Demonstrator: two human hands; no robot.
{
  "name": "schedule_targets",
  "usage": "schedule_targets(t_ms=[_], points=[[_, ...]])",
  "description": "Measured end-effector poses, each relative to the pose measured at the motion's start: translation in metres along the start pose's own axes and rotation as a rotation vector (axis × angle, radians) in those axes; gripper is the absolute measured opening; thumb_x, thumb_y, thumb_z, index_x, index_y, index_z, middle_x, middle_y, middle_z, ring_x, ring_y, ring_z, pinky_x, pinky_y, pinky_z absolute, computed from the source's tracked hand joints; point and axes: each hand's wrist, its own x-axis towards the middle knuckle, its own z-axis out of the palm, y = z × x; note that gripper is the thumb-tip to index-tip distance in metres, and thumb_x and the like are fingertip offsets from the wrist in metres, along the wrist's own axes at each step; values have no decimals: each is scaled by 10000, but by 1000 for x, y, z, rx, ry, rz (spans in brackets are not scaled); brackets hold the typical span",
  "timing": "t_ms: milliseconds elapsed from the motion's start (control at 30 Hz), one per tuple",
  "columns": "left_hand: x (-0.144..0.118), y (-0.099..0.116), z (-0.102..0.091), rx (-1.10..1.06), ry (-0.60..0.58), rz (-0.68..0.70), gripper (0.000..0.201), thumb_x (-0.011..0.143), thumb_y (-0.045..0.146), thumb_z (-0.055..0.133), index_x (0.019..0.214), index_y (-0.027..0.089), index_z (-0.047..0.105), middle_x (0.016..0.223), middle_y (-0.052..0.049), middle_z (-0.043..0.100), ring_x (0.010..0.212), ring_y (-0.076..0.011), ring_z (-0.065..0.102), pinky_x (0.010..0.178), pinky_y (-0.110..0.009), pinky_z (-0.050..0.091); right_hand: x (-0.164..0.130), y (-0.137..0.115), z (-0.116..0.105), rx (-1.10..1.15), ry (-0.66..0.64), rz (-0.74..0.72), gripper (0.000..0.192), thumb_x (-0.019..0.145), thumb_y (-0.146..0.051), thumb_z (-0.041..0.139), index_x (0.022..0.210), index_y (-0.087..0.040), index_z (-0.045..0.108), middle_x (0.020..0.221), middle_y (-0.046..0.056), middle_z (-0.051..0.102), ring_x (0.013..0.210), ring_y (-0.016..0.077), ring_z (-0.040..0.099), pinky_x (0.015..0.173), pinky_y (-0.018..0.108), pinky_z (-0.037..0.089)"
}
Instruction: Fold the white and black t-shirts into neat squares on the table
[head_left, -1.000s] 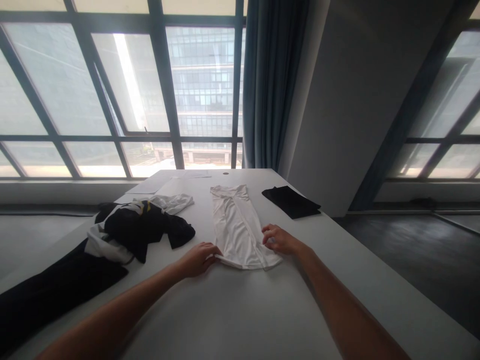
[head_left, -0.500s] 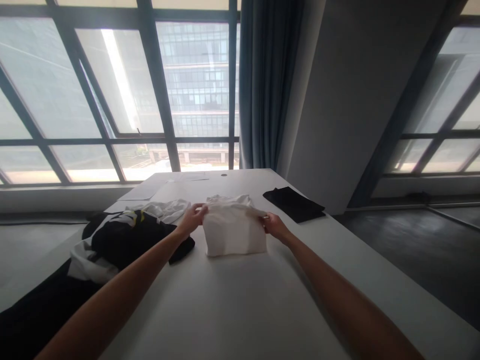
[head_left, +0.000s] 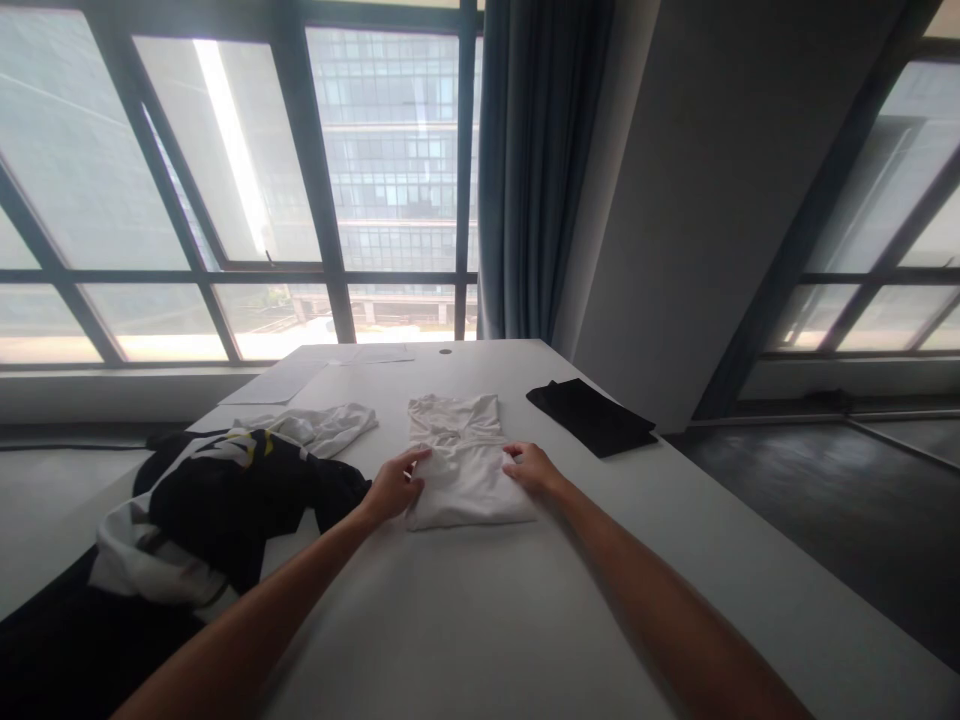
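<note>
A folded white shirt point(head_left: 469, 490) lies on the white table in front of me, its near part smooth and its far part rumpled. My left hand point(head_left: 397, 482) is closed at the shirt's left edge, thumb on top of the cloth. At the opposite edge, my right hand point(head_left: 529, 468) pinches the fabric between thumb and fingers. The undersides of both grips are hidden by the cloth and the hands.
To the left, a heap of black clothes point(head_left: 217, 510) and white clothes point(head_left: 326, 428) spreads over the table point(head_left: 465, 620). A folded black cloth point(head_left: 592, 415) rests near the right edge. Paper sheets point(head_left: 274, 382) lie at the back left, before the windows.
Both hands have come down and nearer to me. The near part of the shirt, held raised before, now lies folded over flat on the table.
</note>
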Motion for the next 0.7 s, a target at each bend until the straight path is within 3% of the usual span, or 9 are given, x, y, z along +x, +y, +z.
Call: schedule_targets(t_ms=[133, 267, 367, 433, 500, 600, 700], points=[[2, -1, -7, 35, 11, 259, 704, 719, 138, 506, 1422, 181, 497, 1521, -142, 401, 872, -155, 601, 793, -314, 535, -1, -1, 1, 96, 28, -134, 457, 750, -188, 587, 1193, -112, 669, 1055, 98, 705, 692, 140, 613, 721, 269, 499], [3, -16, -6, 171, -32, 100, 778, 714, 121, 485, 1485, 114, 384, 1569, -185, 287, 935, -179, 629, 844, -324, 528, -9, 0, 5, -74, 53, -186, 427, 752, -129, 544, 1152, -147, 692, 1169, 104, 659, 889, 176, 634, 866, 277, 482], [-4, -10, -3, 417, -12, -13, 742, 761, 135, 489, 1489, 77, 362, 1574, -198, 265, 1117, -267, 597, 950, -395, 486, -17, -5, 8, -267, 112, -142, 416, 800, -130, 504, 1179, -160, 674, 1214, 121, 625, 1073, 218, 599, 968, 289, 430], [-9, 5, 0, 601, 10, 39, 663, 813, 161, 478, 1467, 80, 404, 1574, -176, 276, 1263, -322, 501, 1022, -454, 427, -22, -12, 11, -336, 160, -144, 413, 860, -199, 480, 1240, -160, 635, 1266, 136, 596, 1112, 240, 577, 989, 318, 413], [-10, 22, 6, 690, -39, 166, 536, 887, 218, 435, 1411, 123, 495, 1549, -128, 354, 1327, -312, 443, 1092, -472, 355, -26, -22, 15, -368, 167, -196, 423, 904, -286, 464, 1281, -159, 607, 1329, 143, 567, 1173, 259, 539, 1026, 351, 381], [-5, 32, 20, 673, -197, 255, 478, 955, 350, 386, 1366, 169, 551, 1504, -97, 437, 1369, -275, 411, 1157, -465, 264, -32, -31, 25, -371, 42, -334, 489, 929, -391, 456, 1346, -158, 563, 1434, 131, 504, 1311, 262, 443, 1115, 380, 283], [1, 20, 30, 684, -303, 157, 622, 950, 503, 383, 1465, 158, 430, 1570, -117, 300, 1458, -306, 246, 1174, -498, 195, -35, -31, 34, -382, -149, -365, 600, 938, -484, 428, 1438, -154, 471, 1530, 121, 392, 1425, 267, 304, 1179, 424, 155]])
